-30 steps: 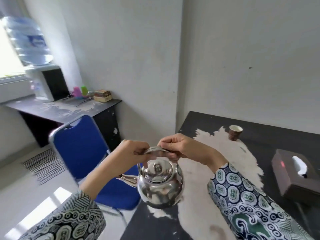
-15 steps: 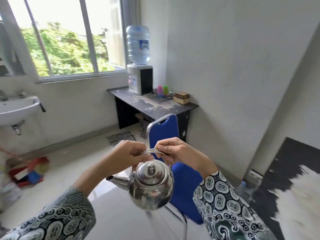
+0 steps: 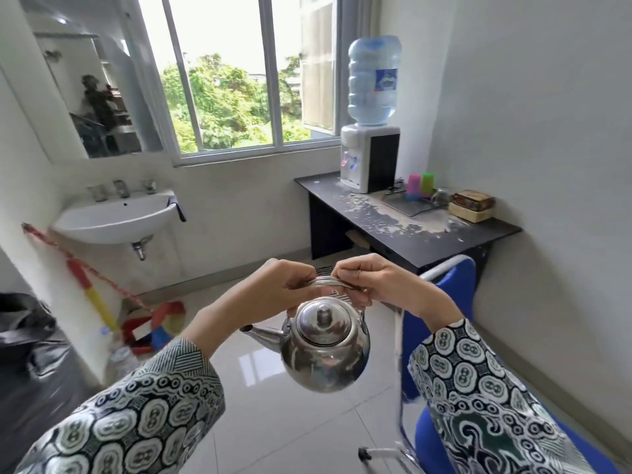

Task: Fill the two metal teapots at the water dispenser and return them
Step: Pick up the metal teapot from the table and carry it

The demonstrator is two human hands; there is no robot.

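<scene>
Turning left since a moment ago, the view now faces the window, with the dispenser [image 3: 370, 159] nearer. Both hands pinch the handle [image 3: 327, 281]: left hand [image 3: 286, 288] and right hand [image 3: 375, 284] side by side, teapot [image 3: 325, 347] hanging below, lid on, spout left. Beside it stands a blue chair [image 3: 441, 309]; beyond, the black table [image 3: 410, 222] bears the dispenser.

Bright daylight floods through the window [image 3: 236, 80], overexposing the sky; wide-angle edges bend and blur slightly.
</scene>
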